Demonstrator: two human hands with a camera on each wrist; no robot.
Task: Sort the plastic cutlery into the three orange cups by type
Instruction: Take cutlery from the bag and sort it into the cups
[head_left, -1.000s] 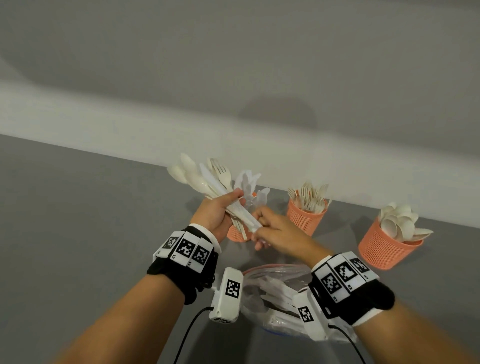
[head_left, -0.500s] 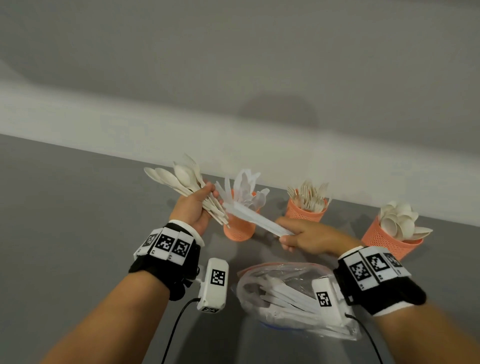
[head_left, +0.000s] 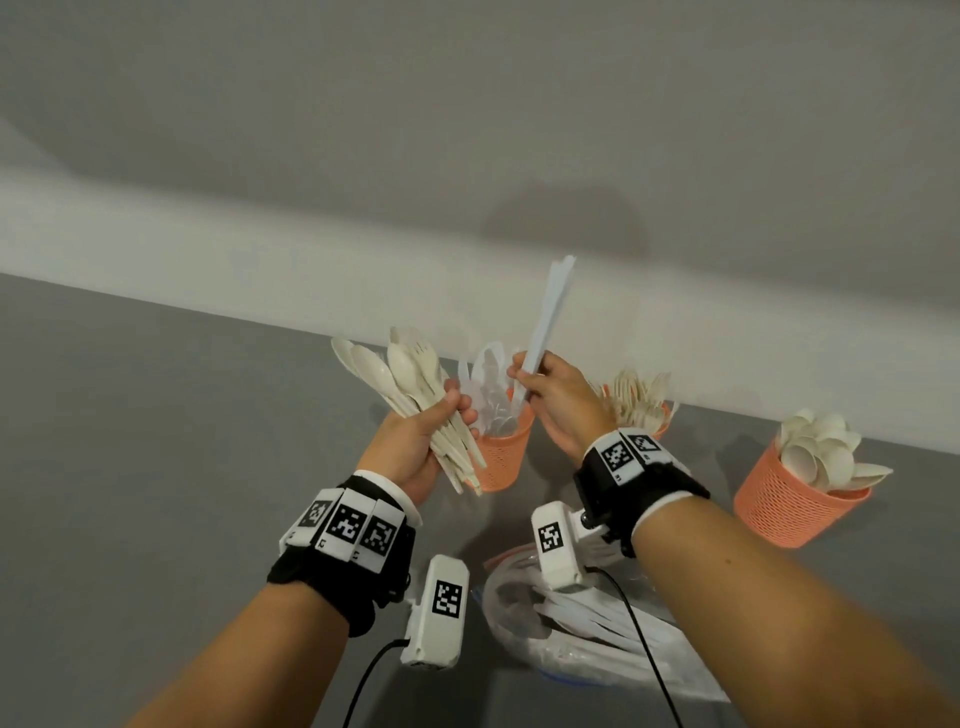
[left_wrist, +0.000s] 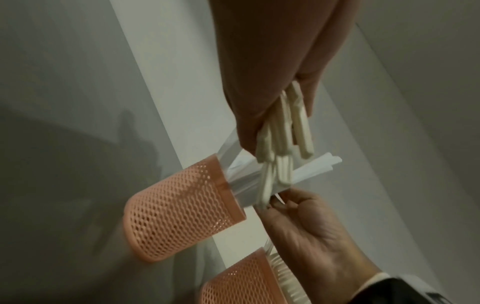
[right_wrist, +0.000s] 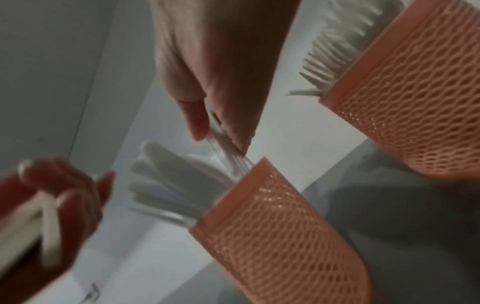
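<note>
Middle cup (head_left: 655, 422) mostly behind right hand (head_left: 558, 402); contents probably forks.

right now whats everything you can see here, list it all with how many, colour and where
orange cups: three, orange mesh, in a row along the far side of the grey table; left one holds clear-white pieces, middle forks, right spoons
cream cutlery bundle: one mixed bunch of spoons and forks, count unclear, gripped in the left hand
white knives: a few pressed together, count unclear, pointing up, above the left cup
plastic bag: one, clear, more white cutlery inside, near table edge
wrist cameras: two, white, with black-and-white markers
left hand: grips the bundle
right hand: pinches the knives
</note>
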